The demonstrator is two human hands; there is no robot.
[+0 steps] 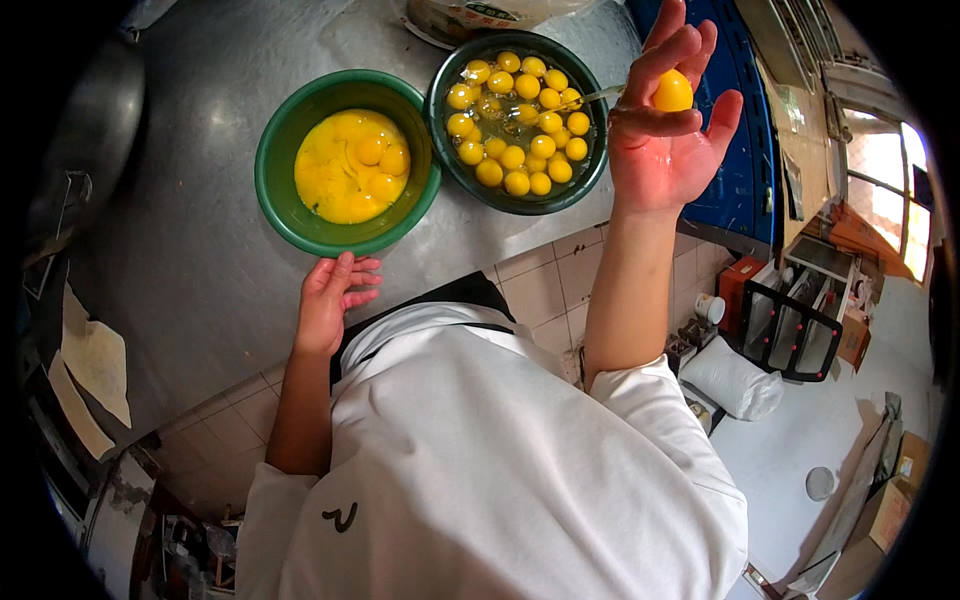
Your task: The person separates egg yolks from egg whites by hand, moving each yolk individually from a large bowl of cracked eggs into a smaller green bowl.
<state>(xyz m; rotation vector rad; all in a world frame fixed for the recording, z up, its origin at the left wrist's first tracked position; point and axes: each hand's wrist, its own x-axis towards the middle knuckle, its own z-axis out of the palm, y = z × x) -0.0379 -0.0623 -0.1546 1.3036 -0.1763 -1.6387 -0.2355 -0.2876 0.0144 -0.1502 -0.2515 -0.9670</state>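
My right hand (664, 142) is raised to the right of a dark green bowl (517, 204), holding one egg yolk (673, 91) among its wet fingers. A strand of egg white (600, 94) stretches from this hand towards the bowl. Many whole yolks (513, 157) float there in clear egg white. To its left stands a green plastic basin (274, 176), close against the bowl's rim. It contains yellow liquid egg (330, 176) with a few whole yolks on one side. My left hand (330, 300) is at the basin's near rim, fingers apart and gripping nothing.
Both vessels stand on a metal worktop (202, 247). A printed plastic bag (480, 15) sits behind the dark bowl. At far left is a large metal pan (90, 135). A blue cabinet (727, 165) rises at right; a white sack (731, 379) lies on the floor.
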